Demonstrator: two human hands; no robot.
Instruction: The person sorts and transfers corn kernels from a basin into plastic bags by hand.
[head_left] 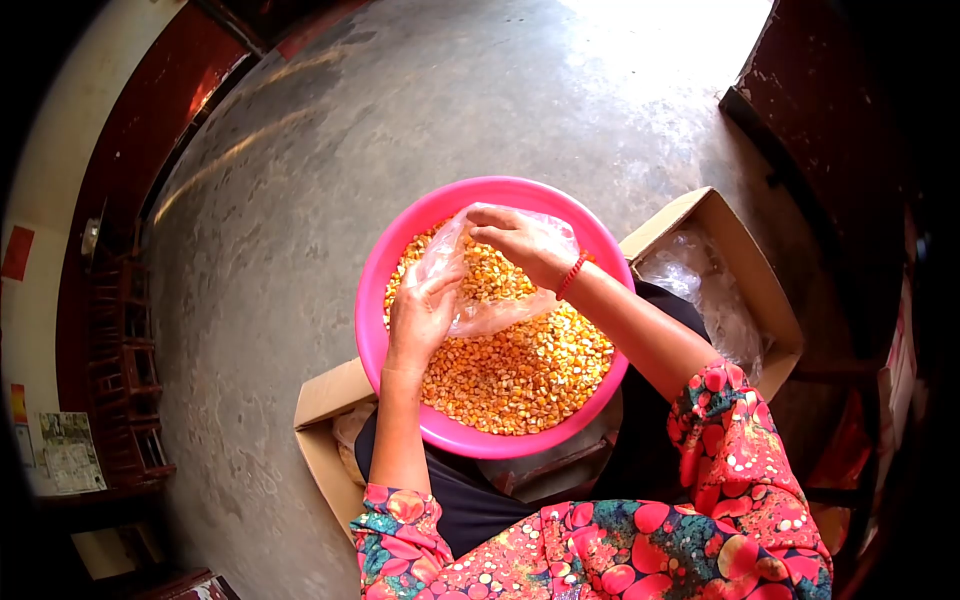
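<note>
A pink basin (369,290) full of yellow corn kernels (510,385) sits in front of my lap. Above the corn, a clear plastic bag (490,319) is spread with its mouth wide, and kernels show through it. My left hand (420,315) grips the bag's left side, its fingers partly hidden by the film. At the bag's far edge, my right hand (522,243) bends over and holds the plastic between its fingers. A red bead bracelet (571,276) circles my right wrist.
To the right of the basin stands a cardboard box (755,275) with clear plastic bags (700,290) inside. Another cardboard box (335,395) is at the lower left. Wooden stools (125,375) line the left wall. Grey concrete floor (300,220) stretches ahead.
</note>
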